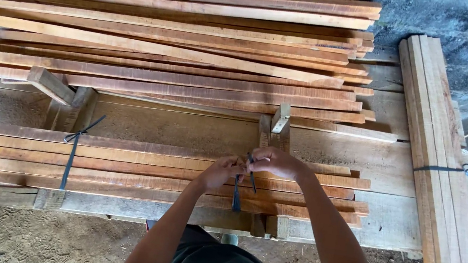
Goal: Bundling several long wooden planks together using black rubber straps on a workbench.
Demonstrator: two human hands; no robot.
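Both hands, left hand (220, 172) and right hand (276, 162), pinch a dark strap (236, 194) over the slat bundle (119, 167) near the workbench (392, 224) front edge. Fingers hide the knot; the strap's underside is out of sight.

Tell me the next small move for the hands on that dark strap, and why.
Probably pull the strap ends tight. Both the left hand and right hand pinch it above the bundle of slats, its ends loose, while the other strap is already knotted.
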